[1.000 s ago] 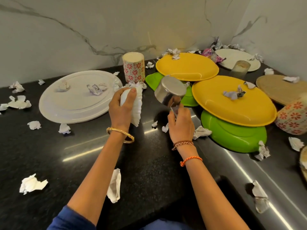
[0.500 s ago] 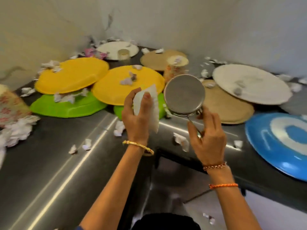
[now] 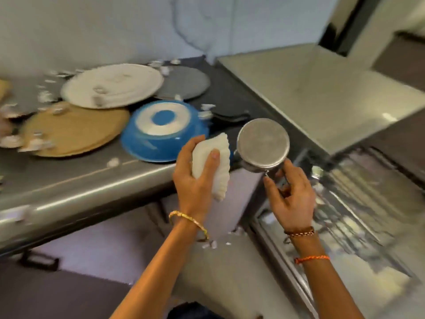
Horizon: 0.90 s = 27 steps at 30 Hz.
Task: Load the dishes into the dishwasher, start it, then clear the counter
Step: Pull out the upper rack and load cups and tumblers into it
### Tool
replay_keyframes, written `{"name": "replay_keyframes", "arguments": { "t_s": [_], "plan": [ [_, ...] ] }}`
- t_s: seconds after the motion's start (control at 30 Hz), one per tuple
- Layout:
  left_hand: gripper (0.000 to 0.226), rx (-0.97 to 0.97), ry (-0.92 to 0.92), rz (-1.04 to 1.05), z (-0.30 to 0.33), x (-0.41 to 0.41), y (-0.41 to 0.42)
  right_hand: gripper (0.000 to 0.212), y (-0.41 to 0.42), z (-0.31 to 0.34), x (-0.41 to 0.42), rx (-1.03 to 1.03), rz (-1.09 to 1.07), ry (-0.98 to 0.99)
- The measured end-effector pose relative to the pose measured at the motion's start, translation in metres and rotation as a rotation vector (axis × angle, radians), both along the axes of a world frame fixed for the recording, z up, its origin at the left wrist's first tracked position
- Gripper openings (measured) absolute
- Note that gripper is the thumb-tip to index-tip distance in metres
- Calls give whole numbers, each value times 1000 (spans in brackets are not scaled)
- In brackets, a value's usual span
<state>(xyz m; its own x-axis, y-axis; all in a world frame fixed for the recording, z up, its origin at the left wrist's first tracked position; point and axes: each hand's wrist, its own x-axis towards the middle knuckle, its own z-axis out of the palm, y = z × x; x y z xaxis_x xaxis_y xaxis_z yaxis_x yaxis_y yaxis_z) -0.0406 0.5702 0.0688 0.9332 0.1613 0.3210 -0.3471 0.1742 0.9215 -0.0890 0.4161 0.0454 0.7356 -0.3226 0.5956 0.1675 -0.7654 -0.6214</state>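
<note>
Evidently this is the loading step: the right hand (image 3: 290, 196) pinches a steel pan (image 3: 263, 144) by its handle, the left hand (image 3: 195, 178) clasps a white fluted dish (image 3: 221, 166). The open dishwasher rack (image 3: 358, 203) lies at three o'clock; next, lower both in.

Counter (image 3: 69, 178): plates (image 3: 112, 85), apparently scraps (image 3: 112, 161).

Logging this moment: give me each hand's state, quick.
Left hand: grips a white scalloped dish.
Right hand: pinches the handle of a round steel pan.
</note>
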Motion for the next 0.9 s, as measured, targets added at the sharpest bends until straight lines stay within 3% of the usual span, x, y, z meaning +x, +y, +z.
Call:
{"name": "replay_keyframes", "arguments": {
  "t_s": [0.23,0.33,0.47,0.57,0.67,0.8,0.9],
  "plan": [
    [42,264,-34,-398,-31,-51,-198,42,-196,-26,-89,150,-381,97],
    [38,299,75,-535,-47,-65,-253,13,-254,-41,-108,282,-516,210],
    [38,353,334,-654,-77,-52,-320,18,-320,-76,-110,446,-641,456],
    [54,527,336,-637,-99,-29,-359,29,-354,-103,-104,503,-669,598],
    [78,717,271,-645,-115,-3,-391,17,-385,-120,-89,500,-659,726],
    [58,872,291,-657,-139,20,-426,30,-423,-143,-62,424,-609,874],
    [60,929,287,-640,-152,27,-441,34,-447,-160,-47,357,-561,924]
  ]
}}
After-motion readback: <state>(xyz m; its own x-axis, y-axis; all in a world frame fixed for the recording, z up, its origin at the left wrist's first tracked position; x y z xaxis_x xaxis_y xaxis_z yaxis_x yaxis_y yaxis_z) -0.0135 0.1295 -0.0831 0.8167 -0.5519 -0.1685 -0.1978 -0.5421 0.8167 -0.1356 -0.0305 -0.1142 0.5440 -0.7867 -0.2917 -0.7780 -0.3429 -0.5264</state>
